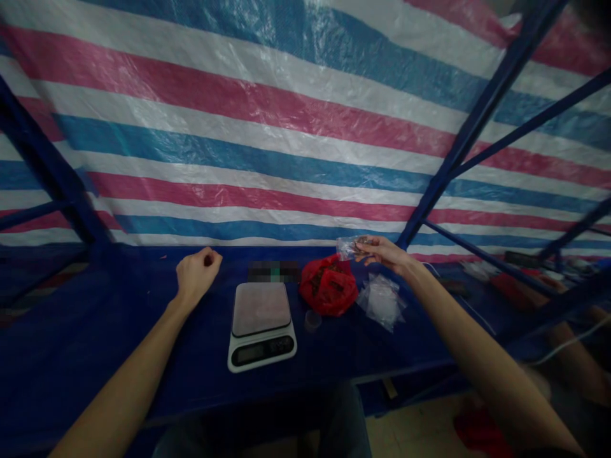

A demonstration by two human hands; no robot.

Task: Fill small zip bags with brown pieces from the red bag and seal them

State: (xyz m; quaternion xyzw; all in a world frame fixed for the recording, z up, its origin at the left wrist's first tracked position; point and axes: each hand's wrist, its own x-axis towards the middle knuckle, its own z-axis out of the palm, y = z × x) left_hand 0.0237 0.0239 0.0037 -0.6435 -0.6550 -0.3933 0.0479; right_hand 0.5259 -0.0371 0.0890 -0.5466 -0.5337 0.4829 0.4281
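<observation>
My right hand (379,250) pinches a small clear plastic bag (347,248) above the back right edge of an open red plastic bag (321,299). Some brown bits show near the fingertips. Loose brown pieces, too small to name, fill the red bag. My left hand (195,275) is curled into a fist over the blue table, left of the scale, with a dark hollow between thumb and fingers and nothing visible in it. A white kitchen scale (261,312) lies between my hands, its platform bare. Beside the red bag is a pile of clear plastic bags (382,302).
A small clear cup (312,320) stands between the scale and the red bag. Behind the scale lies a dark, blurred object (272,272). Blue metal posts (442,172) rise on both sides before a striped tarp (248,146). Another person's arm (573,350) shows at far right.
</observation>
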